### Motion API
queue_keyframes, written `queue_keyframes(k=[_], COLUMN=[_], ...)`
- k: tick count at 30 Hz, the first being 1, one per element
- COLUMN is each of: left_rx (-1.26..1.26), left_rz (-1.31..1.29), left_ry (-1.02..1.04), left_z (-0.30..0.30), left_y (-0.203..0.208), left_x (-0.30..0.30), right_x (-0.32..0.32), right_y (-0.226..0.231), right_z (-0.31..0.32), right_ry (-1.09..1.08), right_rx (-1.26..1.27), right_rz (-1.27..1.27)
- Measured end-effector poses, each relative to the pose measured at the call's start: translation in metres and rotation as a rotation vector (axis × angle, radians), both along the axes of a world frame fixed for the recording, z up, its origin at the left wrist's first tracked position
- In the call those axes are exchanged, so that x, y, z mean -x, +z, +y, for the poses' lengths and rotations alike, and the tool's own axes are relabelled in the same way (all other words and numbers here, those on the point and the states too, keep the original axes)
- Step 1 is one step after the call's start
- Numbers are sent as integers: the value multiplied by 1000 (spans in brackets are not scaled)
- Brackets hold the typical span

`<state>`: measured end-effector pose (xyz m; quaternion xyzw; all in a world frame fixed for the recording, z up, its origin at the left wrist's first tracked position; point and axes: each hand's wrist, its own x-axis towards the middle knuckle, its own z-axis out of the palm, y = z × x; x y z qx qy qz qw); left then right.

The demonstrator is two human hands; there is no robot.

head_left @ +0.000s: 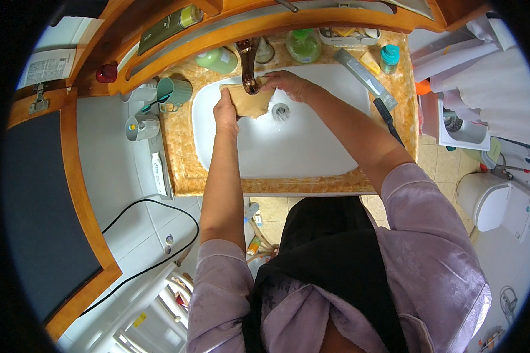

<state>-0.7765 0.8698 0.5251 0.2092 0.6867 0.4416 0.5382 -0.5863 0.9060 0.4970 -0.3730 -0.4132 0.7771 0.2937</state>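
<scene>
A tan cloth is stretched out between my hands, under the bronze faucet and over the white sink basin. My left hand grips its left edge, thumb up along the side. At its upper right corner, beside the faucet's mouth, my right hand pinches the cloth with bent fingers. The metal drain shows just right of the cloth, with wet shine around it. Whether water is running from the faucet is hard to see.
Along the counter's back stand a pale green bottle, a green-capped container and a teal-lidded bottle. A black-handled squeegee lies at the right rim. Green mug sits left. The wooden cabinet overhangs the back.
</scene>
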Motion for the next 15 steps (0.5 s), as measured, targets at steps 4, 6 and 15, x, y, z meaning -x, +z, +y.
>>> queue_keyframes(k=[4, 6, 15], left_rx=[12, 20, -33], left_rz=[16, -11, 296], left_ry=[-130, -254, -276], left_z=[2, 4, -6], left_y=[-13, -3, -12], left_x=[22, 20, 20], right_x=[1, -4, 0], right_y=[-5, -18, -3], right_z=[2, 8, -6], right_ry=[-118, -167, -157], right_rx=[-174, -363, -375], right_rz=[-108, -253, -185])
